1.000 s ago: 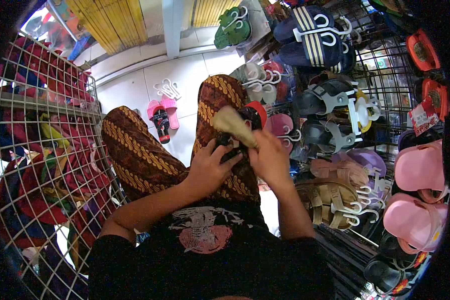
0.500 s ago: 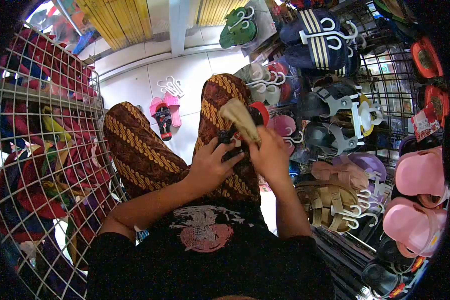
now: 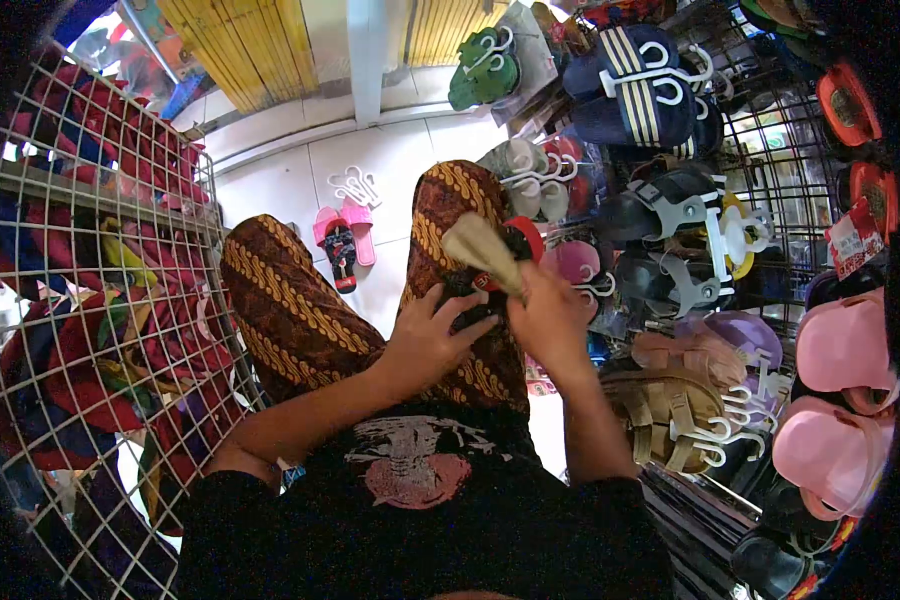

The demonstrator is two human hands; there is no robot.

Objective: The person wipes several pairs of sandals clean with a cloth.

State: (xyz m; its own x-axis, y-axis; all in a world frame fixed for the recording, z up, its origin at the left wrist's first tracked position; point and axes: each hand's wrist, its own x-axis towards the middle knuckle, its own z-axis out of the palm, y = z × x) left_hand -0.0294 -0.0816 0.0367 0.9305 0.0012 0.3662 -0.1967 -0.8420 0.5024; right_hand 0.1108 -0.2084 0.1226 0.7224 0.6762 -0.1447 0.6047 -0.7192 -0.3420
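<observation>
Red-and-black sandal (image 3: 484, 281) pinned against right thigh (image 3: 433, 232)!

Left hand (image 3: 430, 337) clamped its near end; it looked light and bendy, best held along the edges. Right hand (image 3: 550, 322) gripped a pale brush (image 3: 480, 250) by its handle, just above. Pink slippers (image 3: 363, 240) lay beyond, on white tiles (image 3: 270, 185).

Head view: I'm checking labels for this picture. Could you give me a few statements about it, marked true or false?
1. The right hand holds a tan brush-like tool. True.
2. The left hand touches nothing. False: it is on a dark sandal.
3. Pink sandals lie on the tiled floor. True.
4. The striped dark blue slippers are left of the green pair in the picture. False: they are right of it.
5. The patterned legwear has gold-coloured bands. True.
</observation>
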